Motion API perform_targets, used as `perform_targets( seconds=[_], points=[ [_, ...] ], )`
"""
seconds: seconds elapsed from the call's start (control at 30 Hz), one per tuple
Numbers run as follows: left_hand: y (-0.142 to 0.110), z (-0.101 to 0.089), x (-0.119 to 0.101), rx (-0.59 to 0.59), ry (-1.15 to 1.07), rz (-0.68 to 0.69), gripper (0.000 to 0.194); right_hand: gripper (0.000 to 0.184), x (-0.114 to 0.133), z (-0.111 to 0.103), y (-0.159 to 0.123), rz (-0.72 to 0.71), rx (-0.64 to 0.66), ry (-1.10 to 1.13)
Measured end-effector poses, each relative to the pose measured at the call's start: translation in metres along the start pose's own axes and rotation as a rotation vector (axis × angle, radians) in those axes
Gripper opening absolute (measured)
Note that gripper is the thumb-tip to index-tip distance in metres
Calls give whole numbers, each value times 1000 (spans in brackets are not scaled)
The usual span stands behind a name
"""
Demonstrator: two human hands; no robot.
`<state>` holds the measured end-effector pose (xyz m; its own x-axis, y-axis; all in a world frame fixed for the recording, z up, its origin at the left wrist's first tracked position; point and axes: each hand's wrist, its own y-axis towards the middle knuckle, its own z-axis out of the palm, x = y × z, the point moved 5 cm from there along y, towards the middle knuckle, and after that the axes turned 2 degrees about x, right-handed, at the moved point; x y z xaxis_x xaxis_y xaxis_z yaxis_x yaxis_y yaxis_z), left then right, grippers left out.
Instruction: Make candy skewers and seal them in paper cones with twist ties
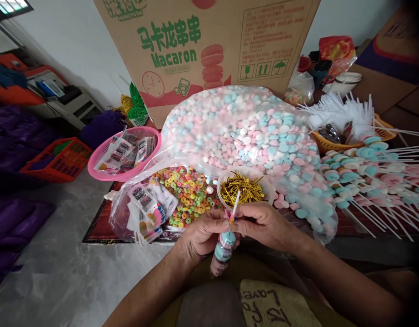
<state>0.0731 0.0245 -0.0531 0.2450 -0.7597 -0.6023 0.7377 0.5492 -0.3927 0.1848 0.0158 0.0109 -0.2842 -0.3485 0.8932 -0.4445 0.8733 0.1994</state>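
Observation:
My left hand (202, 234) and my right hand (264, 225) meet over my lap, both pinched closed on the neck of a wrapped candy skewer (223, 252). The skewer carries pink and blue macaron-like candies in clear wrap and hangs downward, its white stick (236, 202) pointing up between my fingers. Just beyond my hands stands a clear cup of gold twist ties (242, 187).
A big clear bag of pastel candies (240, 131) fills the low table, with ring candies (185, 190) and label packets (146, 209) at its left. A pink basket (127, 152), a Macaron carton (202, 45) and finished skewers (366, 177) lie around. White sticks (339, 111) sit at the right.

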Motion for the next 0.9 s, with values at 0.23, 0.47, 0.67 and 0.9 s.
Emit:
perform_targets(
  seconds=[0.23, 0.47, 0.67, 0.9],
  points=[
    [-6, -3, -15, -347, -108, 287, 30, 23, -1, 14, -2, -246, -429, -566],
    [-41, 4, -37, -589, 340, 547, 55, 24, 30, 4, 4, -402, -486, -1007],
    [-104, -15, -93, -341, 35, 653, 74, 20, 53, 61, 15, -601, -225, -792],
    [-98, -37, -54, -267, 165, 203, 74, 19, 49, 80, 24, -595, -204, -741]
  ],
)
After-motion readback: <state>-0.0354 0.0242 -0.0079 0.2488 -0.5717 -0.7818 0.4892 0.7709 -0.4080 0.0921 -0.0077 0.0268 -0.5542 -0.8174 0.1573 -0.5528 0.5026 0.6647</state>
